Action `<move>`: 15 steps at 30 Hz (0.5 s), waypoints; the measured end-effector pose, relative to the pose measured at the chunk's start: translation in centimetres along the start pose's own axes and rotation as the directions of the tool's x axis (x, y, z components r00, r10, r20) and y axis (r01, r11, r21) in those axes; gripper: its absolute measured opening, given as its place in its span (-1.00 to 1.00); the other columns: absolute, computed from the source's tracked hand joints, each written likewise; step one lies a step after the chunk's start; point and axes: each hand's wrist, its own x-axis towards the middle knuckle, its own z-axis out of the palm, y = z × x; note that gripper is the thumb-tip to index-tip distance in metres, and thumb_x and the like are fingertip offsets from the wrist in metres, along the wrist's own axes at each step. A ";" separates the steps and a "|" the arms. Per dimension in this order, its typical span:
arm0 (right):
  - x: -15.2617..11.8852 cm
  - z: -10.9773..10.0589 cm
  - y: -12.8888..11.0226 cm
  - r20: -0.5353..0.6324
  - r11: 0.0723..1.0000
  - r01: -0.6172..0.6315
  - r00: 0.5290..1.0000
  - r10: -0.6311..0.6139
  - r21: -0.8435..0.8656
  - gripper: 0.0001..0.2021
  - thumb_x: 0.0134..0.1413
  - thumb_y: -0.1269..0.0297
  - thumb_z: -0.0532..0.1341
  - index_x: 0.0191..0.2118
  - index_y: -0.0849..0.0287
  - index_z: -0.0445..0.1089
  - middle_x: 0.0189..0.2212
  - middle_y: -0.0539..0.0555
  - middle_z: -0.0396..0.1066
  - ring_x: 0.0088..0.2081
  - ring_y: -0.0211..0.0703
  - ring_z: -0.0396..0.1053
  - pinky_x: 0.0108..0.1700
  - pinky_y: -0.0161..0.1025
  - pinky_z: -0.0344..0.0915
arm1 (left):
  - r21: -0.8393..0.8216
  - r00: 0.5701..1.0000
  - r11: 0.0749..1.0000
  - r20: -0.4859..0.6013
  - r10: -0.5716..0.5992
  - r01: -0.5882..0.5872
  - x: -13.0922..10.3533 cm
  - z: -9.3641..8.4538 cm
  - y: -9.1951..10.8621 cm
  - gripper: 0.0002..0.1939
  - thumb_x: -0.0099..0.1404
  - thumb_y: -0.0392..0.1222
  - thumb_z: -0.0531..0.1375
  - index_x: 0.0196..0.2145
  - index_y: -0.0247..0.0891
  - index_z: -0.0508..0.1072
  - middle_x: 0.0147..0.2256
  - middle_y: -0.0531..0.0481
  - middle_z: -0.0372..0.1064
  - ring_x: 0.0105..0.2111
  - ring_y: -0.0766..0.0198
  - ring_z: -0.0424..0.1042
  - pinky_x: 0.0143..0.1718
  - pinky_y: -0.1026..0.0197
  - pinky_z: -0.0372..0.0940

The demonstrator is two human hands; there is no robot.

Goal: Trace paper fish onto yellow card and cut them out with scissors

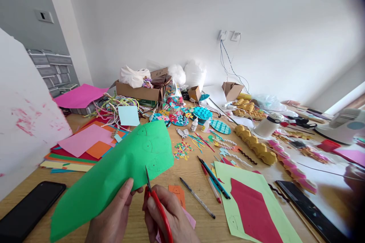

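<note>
A large green paper sheet (114,174) with small pencil-drawn shapes near its far right end is held up over the table. My left hand (114,212) grips its lower edge, thumb on top. My right hand (171,212) has its fingers through the handles of red-handled scissors (159,209). The blades point up and lie against the paper's lower right edge, beside the drawings. Below the right hand, an orange paper piece (177,194) with a drawing on it and some pink paper (189,217) lie on the table, partly covered.
Pens (213,178) and light green paper (228,205) with a dark red sheet (253,209) lie at right. Stacked coloured paper (82,140) and a black phone (31,209) are at left. Paper confetti (182,150), glue bottles (194,124) and a cardboard box (137,91) stand farther back.
</note>
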 end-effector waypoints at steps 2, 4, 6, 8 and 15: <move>0.0 0.0 0.2 0.001 1.000 -0.005 1.000 0.005 0.000 -0.42 -0.20 -0.36 0.11 -0.46 0.16 0.17 -0.76 -0.17 0.10 -0.74 -0.45 0.01 -0.71 -0.46 -0.05 | -0.030 1.000 1.000 0.013 -0.004 0.004 0.1 -0.1 -0.1 -0.64 -0.45 -0.11 0.47 -0.59 -0.18 0.51 -0.54 0.12 0.46 -0.50 0.25 0.42 -0.46 0.30 0.43; 0.0 -0.1 0.2 0.006 1.000 -0.005 1.000 0.006 -0.009 -0.42 -0.19 -0.36 0.11 -0.47 0.16 0.17 -0.76 -0.16 0.11 -0.74 -0.45 0.01 -0.70 -0.45 -0.06 | -0.036 0.999 0.999 0.034 0.023 -0.022 0.1 -0.3 -0.3 -0.67 -0.37 -0.14 0.46 -0.55 -0.17 0.52 -0.52 0.12 0.46 -0.48 0.24 0.43 -0.45 0.29 0.43; -0.2 -0.1 -0.2 0.019 1.000 0.003 1.000 -0.002 -0.020 -0.43 -0.17 -0.36 0.09 -0.48 0.16 0.17 -0.76 -0.15 0.12 -0.73 -0.45 0.01 -0.67 -0.44 -0.06 | -0.050 0.998 0.998 0.051 0.040 -0.038 0.0 -0.4 -0.4 -0.70 -0.31 -0.17 0.45 -0.53 -0.16 0.52 -0.50 0.12 0.47 -0.47 0.23 0.43 -0.45 0.28 0.43; -0.3 -0.2 -0.5 0.042 1.000 0.016 0.999 -0.015 -0.022 -0.44 -0.13 -0.34 0.09 -0.47 0.17 0.19 -0.74 -0.13 0.15 -0.72 -0.44 0.03 -0.65 -0.42 -0.07 | -0.068 0.998 0.997 0.050 0.032 -0.028 -0.1 -0.4 -0.3 -0.72 -0.29 -0.20 0.45 -0.53 -0.17 0.51 -0.50 0.11 0.46 -0.48 0.22 0.43 -0.47 0.27 0.43; -0.1 -0.1 -0.2 0.044 0.999 -0.013 0.999 0.012 0.032 -0.47 -0.08 -0.30 0.09 -0.45 0.17 0.21 -0.74 -0.14 0.15 -0.72 -0.44 0.03 -0.64 -0.41 -0.09 | -0.070 0.996 0.997 0.073 0.043 -0.038 0.1 -0.5 -0.4 -0.72 -0.26 -0.22 0.44 -0.51 -0.16 0.49 -0.51 0.13 0.47 -0.49 0.27 0.42 -0.47 0.30 0.41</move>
